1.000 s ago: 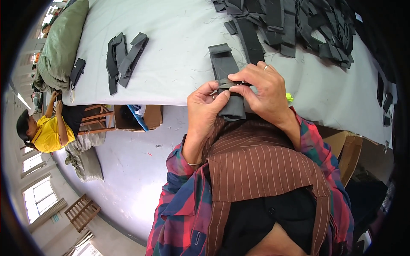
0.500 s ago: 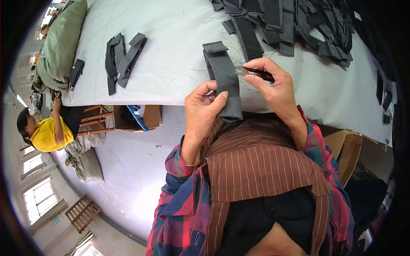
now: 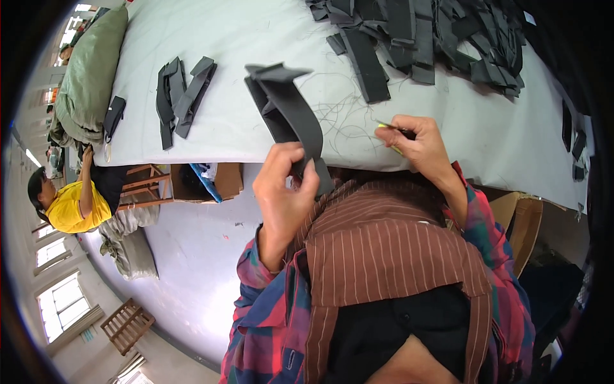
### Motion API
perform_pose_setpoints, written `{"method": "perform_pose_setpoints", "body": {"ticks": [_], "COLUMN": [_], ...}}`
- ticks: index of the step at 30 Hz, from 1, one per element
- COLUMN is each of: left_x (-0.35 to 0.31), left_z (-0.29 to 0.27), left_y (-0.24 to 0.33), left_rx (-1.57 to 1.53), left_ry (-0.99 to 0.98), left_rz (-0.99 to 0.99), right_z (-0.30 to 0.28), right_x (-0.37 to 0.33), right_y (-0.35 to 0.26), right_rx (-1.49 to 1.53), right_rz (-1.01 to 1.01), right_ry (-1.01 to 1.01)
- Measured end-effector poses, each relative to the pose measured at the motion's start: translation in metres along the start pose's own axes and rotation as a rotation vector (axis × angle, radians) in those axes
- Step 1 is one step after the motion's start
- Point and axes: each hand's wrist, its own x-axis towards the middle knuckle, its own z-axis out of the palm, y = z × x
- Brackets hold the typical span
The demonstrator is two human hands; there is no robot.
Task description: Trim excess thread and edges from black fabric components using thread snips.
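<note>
My left hand (image 3: pixel 281 182) pinches the lower end of a dark grey folded fabric strip (image 3: pixel 300 115) at the table's near edge. The strip stands tilted up to the left, its layers parted into a loop and its top flap blurred. To the right, my right hand (image 3: pixel 422 146) is closed around small black thread snips (image 3: pixel 407 134), blade pointing left, with a bit of yellow showing by the fingers. The snips are apart from the strip. Loose dark threads (image 3: pixel 348 118) lie scattered on the white table cover between the hands.
A heap of similar dark strips (image 3: pixel 412 38) covers the far right of the table (image 3: pixel 256 38). Folded strips (image 3: pixel 195 96) lie at the left, near a black pouch (image 3: pixel 114 116) and a green bundle (image 3: pixel 96 70). A person in yellow (image 3: pixel 77 201) is at far left, near a cardboard box (image 3: pixel 231 181).
My left hand has swung the strip left, away from the snips, and its layers have spread apart. My right hand has drawn slightly right and down, still holding the snips.
</note>
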Motion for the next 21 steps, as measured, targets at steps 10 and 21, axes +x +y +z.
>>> {"method": "perform_pose_setpoints", "body": {"ticks": [10,21], "left_x": [-0.006,-0.005], "left_z": [0.006,0.015], "left_y": [-0.001,0.006], "left_rx": [-0.101,-0.023], "left_ry": [-0.125,-0.248], "left_rz": [-0.102,0.026], "right_z": [0.035,0.045], "right_x": [0.019,0.017], "right_y": [-0.032,-0.031], "right_rx": [0.089,0.366], "right_rz": [-0.020,0.114], "right_ry": [-0.026,-0.103]}}
